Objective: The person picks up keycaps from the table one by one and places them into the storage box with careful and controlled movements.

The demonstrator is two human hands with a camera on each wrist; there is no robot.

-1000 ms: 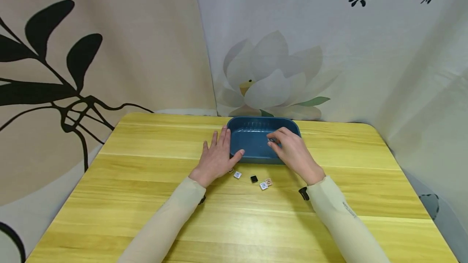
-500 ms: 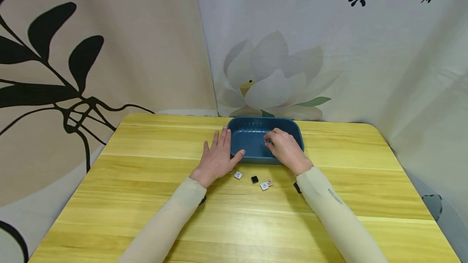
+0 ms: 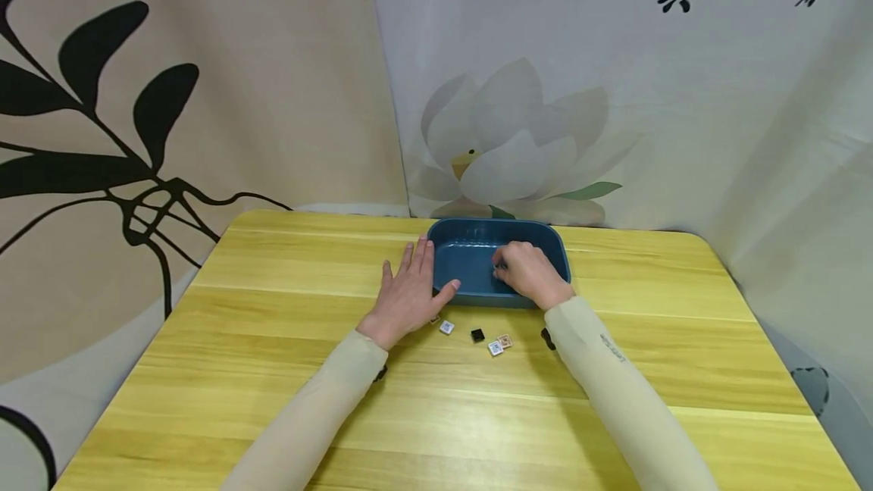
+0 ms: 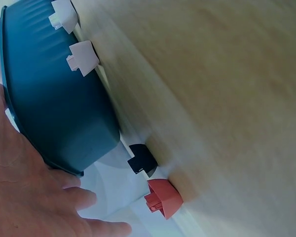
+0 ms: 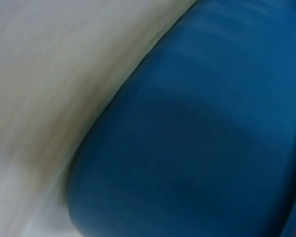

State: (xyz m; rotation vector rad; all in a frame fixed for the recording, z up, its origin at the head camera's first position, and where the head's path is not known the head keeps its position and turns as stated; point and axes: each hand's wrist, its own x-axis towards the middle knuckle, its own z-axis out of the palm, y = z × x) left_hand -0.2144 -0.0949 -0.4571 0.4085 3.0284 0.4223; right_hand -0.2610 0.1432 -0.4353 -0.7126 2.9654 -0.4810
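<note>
My left hand (image 3: pixel 404 299) lies with fingers straight and spread along the left rim of a blue rectangular dish (image 3: pixel 470 300). My right hand (image 3: pixel 535 273) reaches over the near right rim into the dish. Thumb and index finger pinch a small keycap there, mostly hidden by the fingers. On the table in front of the dish lie several keycaps: a white one (image 3: pixel 446 327), a black one (image 3: pixel 477 335), another white one (image 3: pixel 495 348) and an orange one (image 3: pixel 504 341). One more peeks out by the left thumb. The left wrist view shows the stem of a red keycap (image 4: pixel 165 197).
The wooden table (image 3: pixel 286 370) extends widely on both sides of the dish. Behind its far edge hangs a printed curtain (image 3: pixel 307 97) with leaves and a lotus. Only the dish's outer wall (image 5: pixel 187 133) and blurred tabletop fill most of the right wrist view.
My right hand has moved a little left and lower into the dish, wrist bending over the rim. My left hand has stayed at the rim. The loose keycaps have not moved.
</note>
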